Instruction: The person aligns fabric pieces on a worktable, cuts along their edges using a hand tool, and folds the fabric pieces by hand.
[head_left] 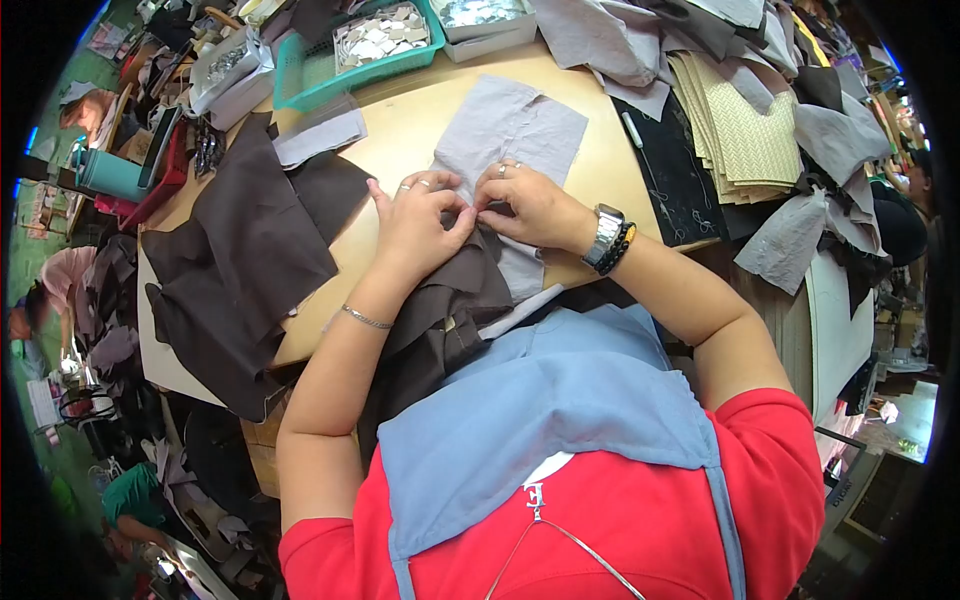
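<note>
Both hands meet over the table's middle, fingertips almost touching. My left hand [425, 215] pinches the edge of a dark brown fabric piece [465, 275]. My right hand [525, 205], with a wristwatch [607, 232] on the wrist, is closed in a pinch on the same edge, right beside the left. A light grey fabric piece [515, 120] lies flat beneath and beyond the hands. Brown fabric hangs from the hands over the table's near edge onto the lap. The exact spot between the fingertips is partly hidden. Further left, a larger dark brown fabric sheet [245, 240] lies spread.
A green basket [290, 75] with small pale pieces [380, 38] stands at the back, beside a white box [480, 40]. At right are stacked woven cream sheets [735, 130], a black panel [665, 170] with a white-handled tool [632, 130], and grey fabric heaps [610, 40]. Other people sit at left.
</note>
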